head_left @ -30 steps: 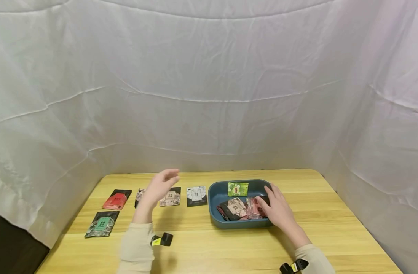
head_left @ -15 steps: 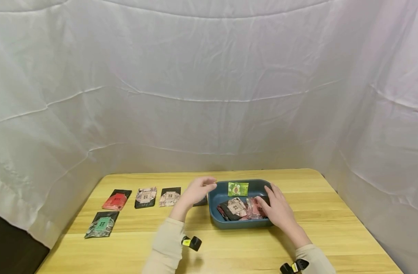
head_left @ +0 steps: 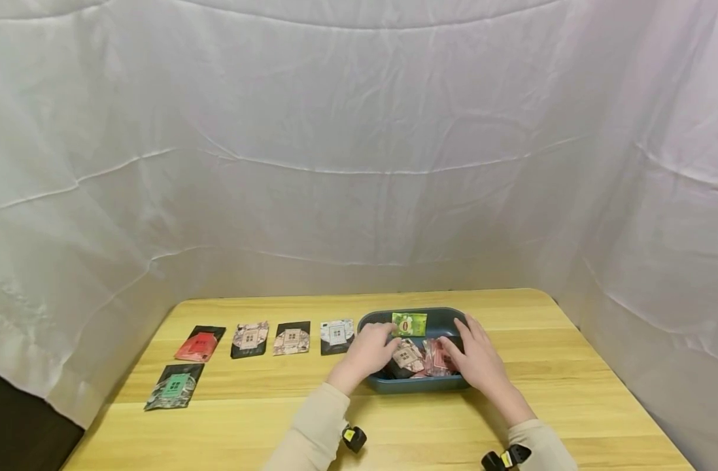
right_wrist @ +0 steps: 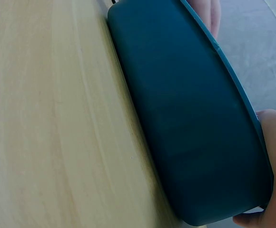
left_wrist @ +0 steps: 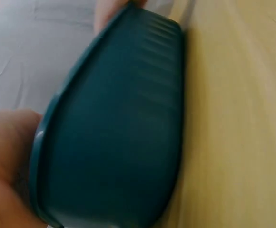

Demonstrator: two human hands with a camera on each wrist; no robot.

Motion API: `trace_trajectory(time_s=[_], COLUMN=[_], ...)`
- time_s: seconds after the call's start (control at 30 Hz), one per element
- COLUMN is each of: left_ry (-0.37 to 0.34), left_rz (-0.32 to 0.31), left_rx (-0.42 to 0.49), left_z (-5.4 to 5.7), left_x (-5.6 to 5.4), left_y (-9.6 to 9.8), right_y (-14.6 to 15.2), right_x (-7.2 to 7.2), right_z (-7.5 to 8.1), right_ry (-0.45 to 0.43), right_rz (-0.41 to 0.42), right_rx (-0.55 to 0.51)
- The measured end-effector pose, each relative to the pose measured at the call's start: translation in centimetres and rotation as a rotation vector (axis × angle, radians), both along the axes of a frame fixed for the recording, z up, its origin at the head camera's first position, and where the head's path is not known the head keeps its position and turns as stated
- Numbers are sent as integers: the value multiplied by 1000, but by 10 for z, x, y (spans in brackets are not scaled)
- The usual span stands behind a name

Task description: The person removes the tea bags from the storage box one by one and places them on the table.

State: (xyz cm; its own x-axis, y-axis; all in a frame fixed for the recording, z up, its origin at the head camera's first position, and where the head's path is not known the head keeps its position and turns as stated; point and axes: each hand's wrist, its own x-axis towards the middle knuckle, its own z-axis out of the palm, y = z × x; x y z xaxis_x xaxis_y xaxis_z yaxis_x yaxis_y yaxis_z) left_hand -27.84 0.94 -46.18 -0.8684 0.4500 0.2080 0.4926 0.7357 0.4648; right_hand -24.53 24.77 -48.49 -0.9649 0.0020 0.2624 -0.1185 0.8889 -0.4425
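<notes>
Moved left hand (head_left: 367,350) rightward, from left rim to over blue tub (head_left: 418,386); kept right hand (head_left: 479,356) at opposite end. Saw grip spread on both, with sachets (head_left: 407,356) inside tub. Judged as reaching in.

Between left grip (head_left: 366,352) and right grip (head_left: 481,358), the tub (head_left: 418,386) looks smooth plastic; packets (head_left: 435,358) inside seem glossy film; beneath, desk (head_left: 571,392) has smooth wood grain; beyond, satiny cloth curtain (head_left: 359,163).

Beside the left fingers (head_left: 382,330), the floral sachet (head_left: 408,356) is beige and black, and the Lipton sachet (head_left: 410,324) is bright green; touching the right fingers (head_left: 474,330), the tray (head_left: 418,384) is dark teal.
</notes>
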Motion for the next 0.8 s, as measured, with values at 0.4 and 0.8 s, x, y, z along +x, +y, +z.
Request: trace_trajectory(time_s=[0.4, 0.8], left_ry=[90, 61], left_rz=[23, -7], left_rx=[-344, -355], left_z=[-8, -4], left_x=[7, 10], left_y=[7, 7], right_y=[-1, 0], right_x=[1, 0], right_z=[0, -1], right_ry=[-8, -3], right_rz=[2, 1], right_rx=[-4, 3])
